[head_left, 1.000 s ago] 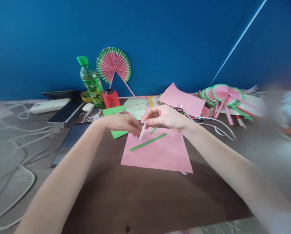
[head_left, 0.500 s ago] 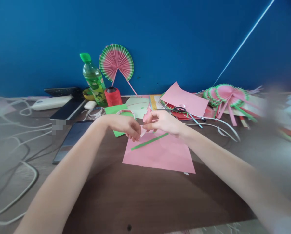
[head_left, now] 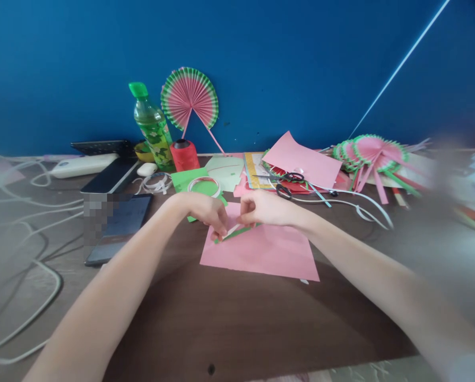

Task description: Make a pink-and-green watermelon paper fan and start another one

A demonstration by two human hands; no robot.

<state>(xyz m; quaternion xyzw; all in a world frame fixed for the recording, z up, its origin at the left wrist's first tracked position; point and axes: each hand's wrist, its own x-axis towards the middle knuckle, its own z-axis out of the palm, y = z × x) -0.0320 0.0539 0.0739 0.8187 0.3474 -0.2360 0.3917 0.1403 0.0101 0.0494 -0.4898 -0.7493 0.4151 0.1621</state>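
A sheet of pink paper (head_left: 269, 257) lies on the dark table in front of me. Across it runs a narrow green paper strip (head_left: 243, 231), partly covered by my fingers. Between my two hands stretches a short white strip (head_left: 232, 229), lying along the green one; whether it is tape or paper I cannot tell. My left hand (head_left: 209, 210) pinches its lower left end, close to the green strip's end. The thumb and fingers of my right hand (head_left: 257, 208) pinch the other end.
Behind my hands are a white ring-shaped roll (head_left: 217, 185) on green paper (head_left: 181, 180), a red spool (head_left: 185, 156) and a green bottle (head_left: 153, 127). Scissors (head_left: 284, 191) and pink paper fans (head_left: 374, 151) lie right. Phones (head_left: 129, 217) and cables (head_left: 58, 284) occupy the left.
Both hands have come down towards the pink paper and slightly apart. The white strip between them is now stretched straight along the green strip. The scissors have come into fuller view.
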